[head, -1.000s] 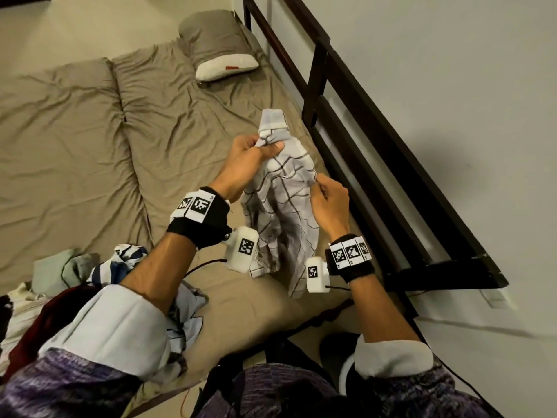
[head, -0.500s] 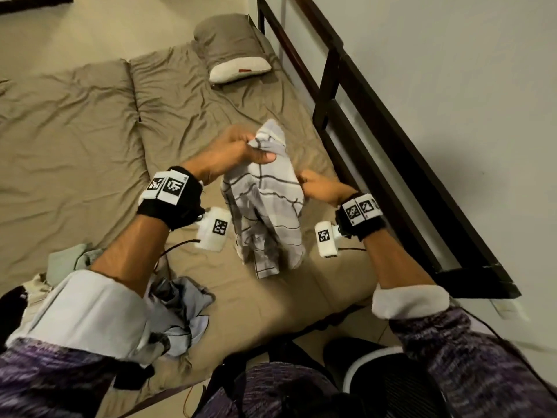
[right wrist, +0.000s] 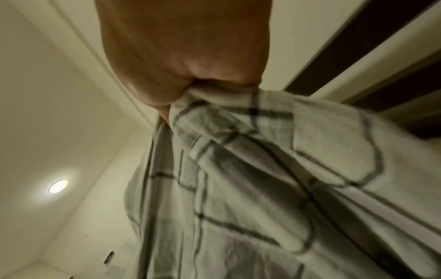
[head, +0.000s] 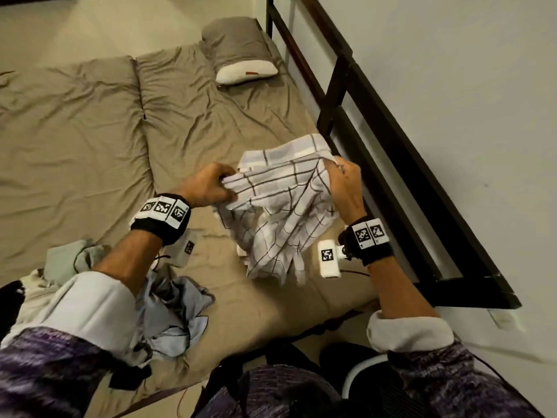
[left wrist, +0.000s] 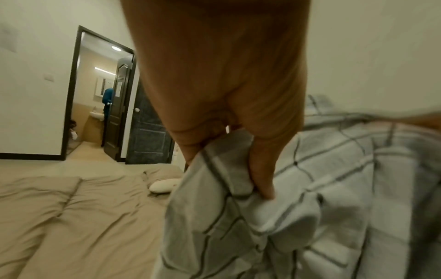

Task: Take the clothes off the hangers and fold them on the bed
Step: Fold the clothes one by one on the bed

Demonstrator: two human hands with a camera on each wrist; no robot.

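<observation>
Head view: both hands, left hand [head: 208,188] and right hand [head: 346,188], seemingly pinch the checked shirt [head: 280,212]

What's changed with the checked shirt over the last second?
The hands have moved apart: the left hand and the right hand now stretch the checked shirt wide, where it hung bunched in a narrow bundle before. Both kept their grip on it throughout. The clothes pile and the pillow stayed put.
</observation>
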